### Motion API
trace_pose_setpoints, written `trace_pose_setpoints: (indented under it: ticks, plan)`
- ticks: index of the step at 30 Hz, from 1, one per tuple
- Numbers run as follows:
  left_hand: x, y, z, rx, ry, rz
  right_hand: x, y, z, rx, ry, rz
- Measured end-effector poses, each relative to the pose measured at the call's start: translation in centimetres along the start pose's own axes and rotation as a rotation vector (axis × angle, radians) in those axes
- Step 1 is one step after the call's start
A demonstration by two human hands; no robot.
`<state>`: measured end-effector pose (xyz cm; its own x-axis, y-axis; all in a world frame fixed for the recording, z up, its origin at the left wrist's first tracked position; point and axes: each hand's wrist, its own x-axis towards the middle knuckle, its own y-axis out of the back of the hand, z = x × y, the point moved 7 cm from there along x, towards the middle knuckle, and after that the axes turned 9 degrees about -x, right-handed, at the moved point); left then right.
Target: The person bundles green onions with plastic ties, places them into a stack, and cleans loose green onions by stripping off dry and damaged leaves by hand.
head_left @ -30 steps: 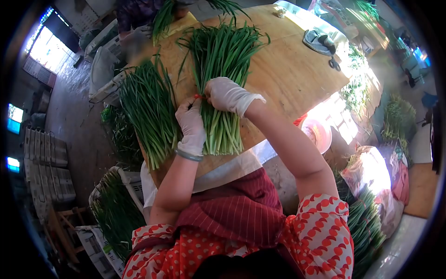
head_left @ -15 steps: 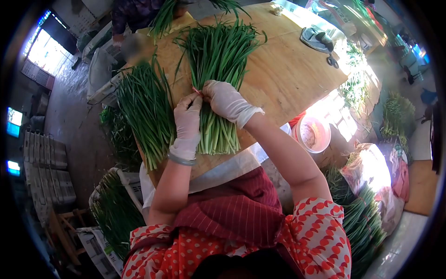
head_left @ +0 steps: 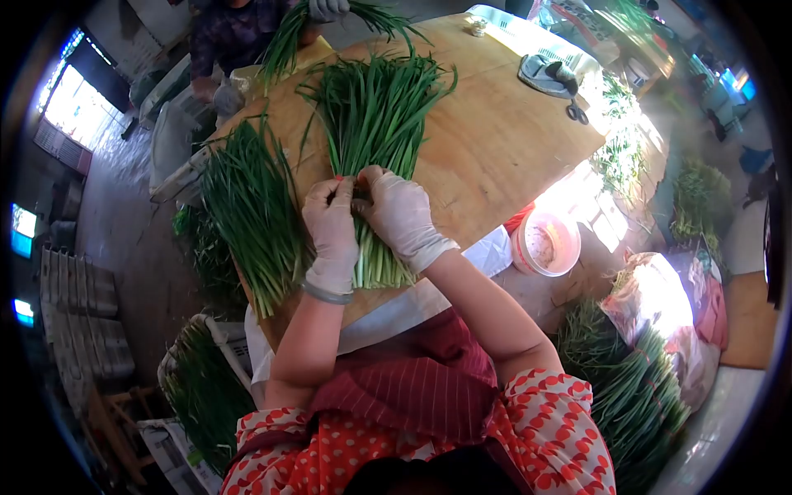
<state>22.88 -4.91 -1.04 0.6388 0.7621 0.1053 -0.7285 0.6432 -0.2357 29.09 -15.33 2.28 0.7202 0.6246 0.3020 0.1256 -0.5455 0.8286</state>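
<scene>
A: What is closest to us?
B: A dark red apron (head_left: 417, 388) with thin stripes, at the bottom middle of the frame. Past it are two hands in thin white gloves.

A: What is the left hand (head_left: 330, 231) doing?
B: It is in the middle of the frame, pinching a little red tie (head_left: 339, 177) with its fingertips.

A: And the right hand (head_left: 402, 213)?
B: It is just beside the left one, with its fingers bent in. I can't tell what they grip.

A: Where are the long greens?
B: One big bunch (head_left: 375, 111) lies under both hands, on the wooden surface (head_left: 511, 148). Its pale stems point down the frame and its dark leaves point up. A second bunch (head_left: 247, 210) lies to the left of it.

A: What is farther off?
B: A pink bucket (head_left: 546, 243) is right of the middle, beside the surface. Scissors (head_left: 577, 112) lie near the far right edge of the surface. At the upper left, another person (head_left: 231, 37) has a gloved hand on more greens (head_left: 285, 45).
</scene>
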Motion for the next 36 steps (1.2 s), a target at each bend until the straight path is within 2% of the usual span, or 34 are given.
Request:
trace_pose_setpoints:
  ticks: [1,3,11,14,15,17,18,19,21,22,24,25,27,28,29,30,31,32,33,34,36]
  plan:
    - [-0.2,-0.5,-0.3,-0.002,0.0,-0.004,0.0,0.0,0.2,-0.002,-0.002,0.003]
    - [-1.4,-2.1,2.6,0.239,-0.411,-0.02,-0.3,0.2,2.0,0.166,-0.224,0.022]
    - [-2.8,-4.5,2.9,0.259,-0.458,-0.154,-1.9,-0.7,4.9,0.361,-0.266,0.216]
    - [-2.3,-5.5,2.1,0.34,-0.267,-0.355,-3.1,-1.8,7.6,0.7,-0.39,0.274]
    - [-2.0,-5.2,2.3,0.344,-0.262,-0.355,-3.1,-2.1,8.4,0.782,-0.386,0.257]
    - [-1.2,-4.4,2.3,0.069,-0.096,-0.315,-3.7,-2.4,10.3,1.133,-0.496,0.233]
    - [-0.9,-4.2,2.6,-0.037,0.107,-0.323,-4.2,-2.6,11.2,1.332,-0.496,0.205]
    - [-1.3,-4.4,3.6,-0.129,0.19,-0.303,-4.7,-2.9,12.3,1.53,-0.494,0.174]
    - [-0.4,-3.6,0.5,-0.191,0.336,-0.22,-5.2,-3.3,14.2,1.511,-0.575,0.129]
    - [-0.5,-3.7,-0.7,-0.193,0.341,-0.225,-5.1,-3.5,14.3,1.619,-0.596,0.112]
    - [-3.3,-6.5,-3.9,-0.459,0.851,-0.467,-4.8,-3.7,13.6,1.752,-0.558,0.028]
    - [-3.5,-6.8,-4.4,-0.368,0.799,-0.49,-4.5,-3.6,13.7,1.746,-0.556,0.035]
    - [-3.6,-7.2,-4.9,-0.447,0.844,-0.541,-4.2,-1.7,12.4,1.687,-0.649,0.083]
    - [-4.0,-7.2,-5.0,-0.449,0.843,-0.543,-3.6,-0.3,11.6,1.61,-0.607,0.085]
    - [-4.0,-7.2,-3.9,-0.52,0.698,-0.509,-2.9,1.0,10.9,1.612,-0.601,0.087]
    - [-4.0,-7.1,-2.9,-0.586,0.56,-0.47,-2.1,2.8,10.3,1.387,-0.494,0.08]
    - [-4.5,-7.6,-2.7,-0.583,0.562,-0.468,-1.2,4.7,9.4,1.161,-0.391,0.072]
    - [-4.8,-8.2,-2.0,-0.706,0.528,-0.456,-0.5,6.2,8.9,1.162,-0.394,0.07]
    - [-4.9,-8.5,-1.5,-0.83,0.492,-0.443,0.8,8.2,7.7,0.974,-0.28,0.019]
    - [-4.7,-8.9,-1.3,-0.84,0.488,-0.493,2.0,9.7,6.8,0.784,-0.167,-0.028]
    - [-4.0,-9.9,-1.5,-0.786,0.499,-0.498,4.0,11.1,6.2,0.731,-0.087,-0.106]
